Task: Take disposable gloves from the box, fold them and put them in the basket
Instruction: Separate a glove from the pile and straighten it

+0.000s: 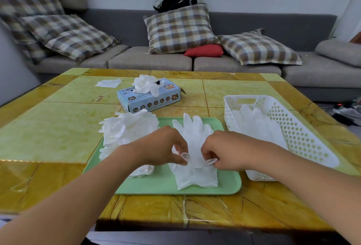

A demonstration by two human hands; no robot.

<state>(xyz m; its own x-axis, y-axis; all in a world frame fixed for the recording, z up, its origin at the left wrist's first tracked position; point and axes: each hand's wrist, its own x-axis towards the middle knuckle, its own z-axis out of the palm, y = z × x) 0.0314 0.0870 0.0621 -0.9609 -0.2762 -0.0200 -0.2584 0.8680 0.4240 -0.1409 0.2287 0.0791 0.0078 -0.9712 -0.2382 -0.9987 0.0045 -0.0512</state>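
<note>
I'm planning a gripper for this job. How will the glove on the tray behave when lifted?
The glove is probably floppy: it lies flat and wrinkled on the green tray. It is likely very light, being thin and translucent. Where both hands pinch it, it bunches, so expect sagging.

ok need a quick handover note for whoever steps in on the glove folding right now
Left hand and right hand each pinch a part of the flat glove on the green tray, mid-fold.
Pile of loose gloves lies on the tray's left side.
Glove box stands behind the tray, gloves sticking out of its top.
White basket to the right already holds gloves.
Left: finish this fold, put it in the basket, then do the pile.
</note>
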